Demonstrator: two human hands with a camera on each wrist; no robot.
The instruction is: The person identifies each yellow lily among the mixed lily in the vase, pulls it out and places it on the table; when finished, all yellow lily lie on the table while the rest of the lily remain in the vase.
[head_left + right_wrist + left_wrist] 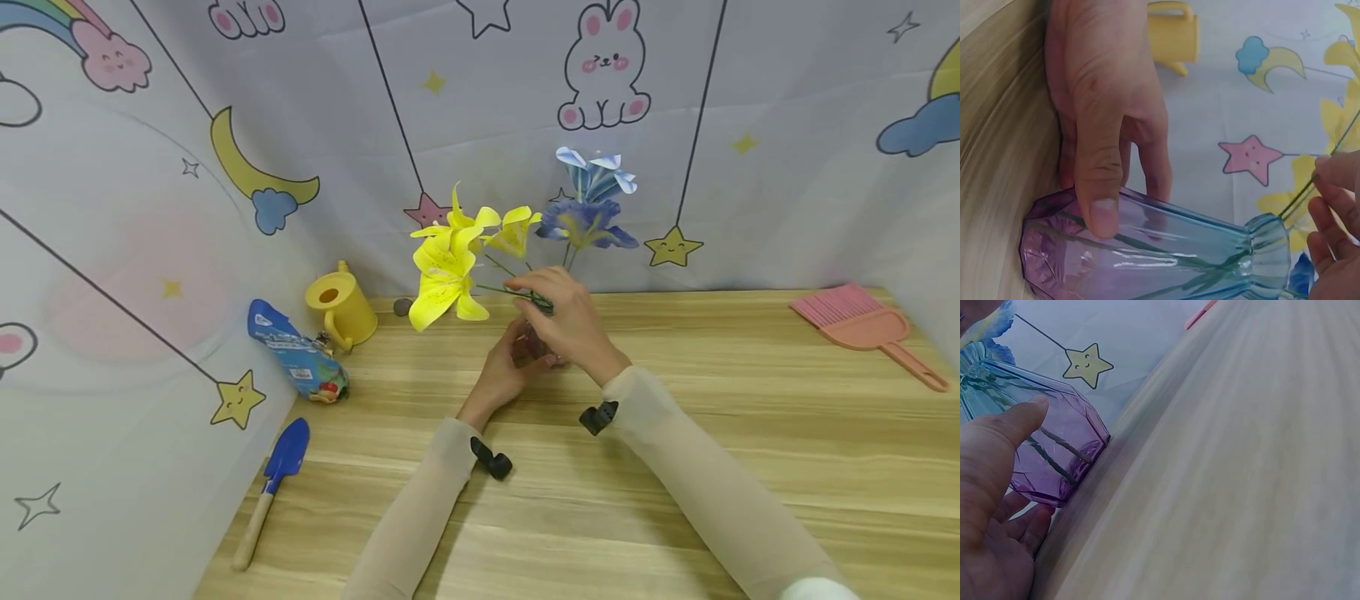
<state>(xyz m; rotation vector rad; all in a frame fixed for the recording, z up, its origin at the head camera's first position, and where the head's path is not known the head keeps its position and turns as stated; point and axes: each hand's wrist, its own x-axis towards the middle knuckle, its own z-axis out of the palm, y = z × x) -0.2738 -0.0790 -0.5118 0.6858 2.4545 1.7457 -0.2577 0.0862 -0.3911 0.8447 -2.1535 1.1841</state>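
A glass vase point(1210, 240), purple at the base fading to blue at the fluted mouth, stands on the table with green stems inside. My left hand point(504, 371) grips its lower body, thumb point(1025, 419) on the near side and fingers behind. At the vase's mouth, my right hand point(566, 312) pinches a green stem between thumb and fingertips. Yellow lilies point(442, 275) lean out to the left of that hand. Behind it rise a purple-blue flower point(588, 221) and a pale blue flower point(596, 177). In the head view my hands cover most of the vase.
To the left are a yellow watering can point(352, 304), a blue printed pouch point(303, 358) and a blue trowel point(287, 450) with a wooden handle. A dark pebble point(402, 307) lies by the back wall. A pink brush and dustpan point(866, 327) rest at the right.
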